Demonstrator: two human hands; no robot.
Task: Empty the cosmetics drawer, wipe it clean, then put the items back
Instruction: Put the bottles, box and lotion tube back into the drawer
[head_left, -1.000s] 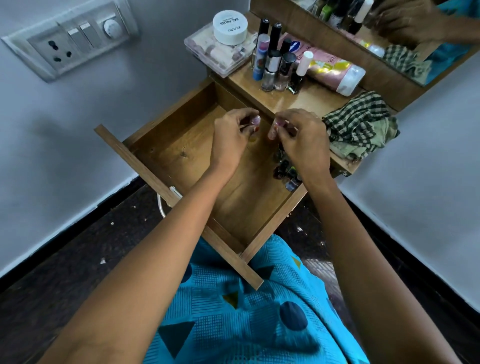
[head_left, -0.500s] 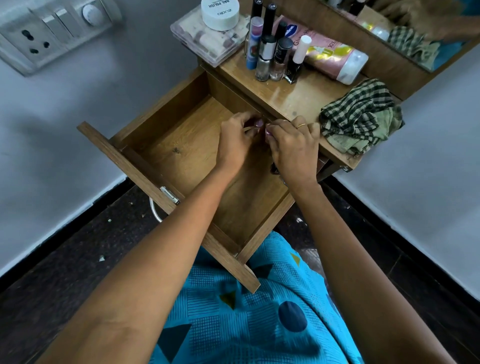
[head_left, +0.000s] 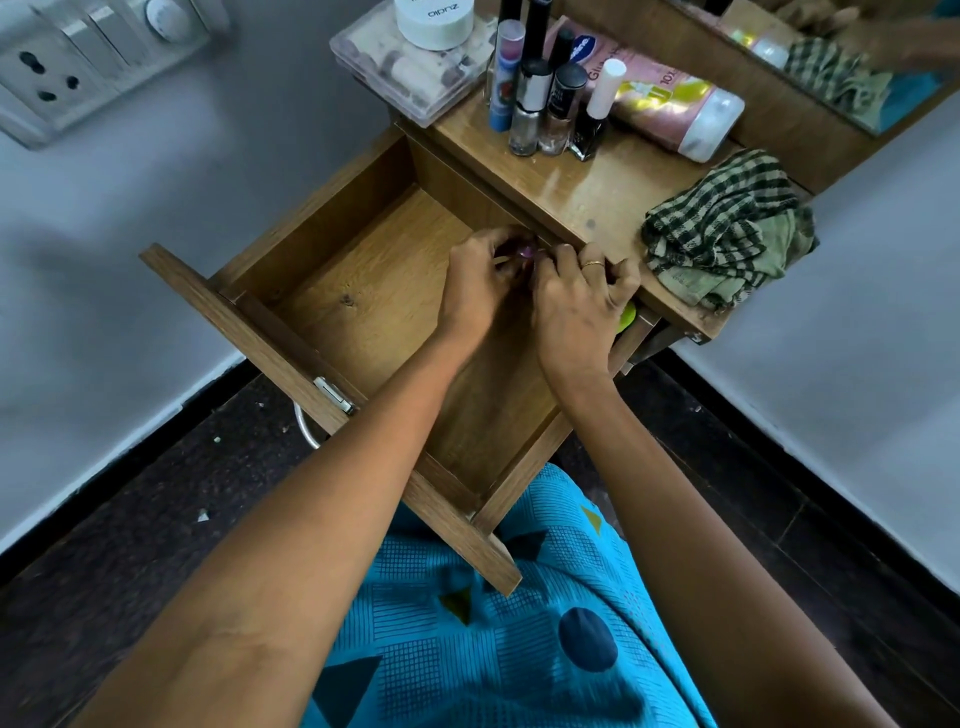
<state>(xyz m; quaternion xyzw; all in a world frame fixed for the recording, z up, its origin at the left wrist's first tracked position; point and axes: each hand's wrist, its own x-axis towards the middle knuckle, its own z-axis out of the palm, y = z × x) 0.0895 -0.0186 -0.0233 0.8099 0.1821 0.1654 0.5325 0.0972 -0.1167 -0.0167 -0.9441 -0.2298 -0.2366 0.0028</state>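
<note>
- Since a second ago both hands have dropped from above the drawer (head_left: 363, 291) into its back right corner and closed together, covering the small bottles that showed there.
- The drawer stands pulled fully out. Its left and middle floor is bare wood, with free room up to the left wall and front panel.
- The left hand (head_left: 475, 283) has curled fingers and pinches a small purple item (head_left: 525, 253) just below the tabletop (head_left: 571, 197) edge.
- The right hand (head_left: 576, 306) touches the left. Its curled fingers meet the same item, but whether they grip it cannot be told. A green thing (head_left: 627, 317) peeks out beside it.
- The bottles (head_left: 545, 109) stand behind on the tabletop, and the cloth (head_left: 727, 234) lies at its right edge.
</note>
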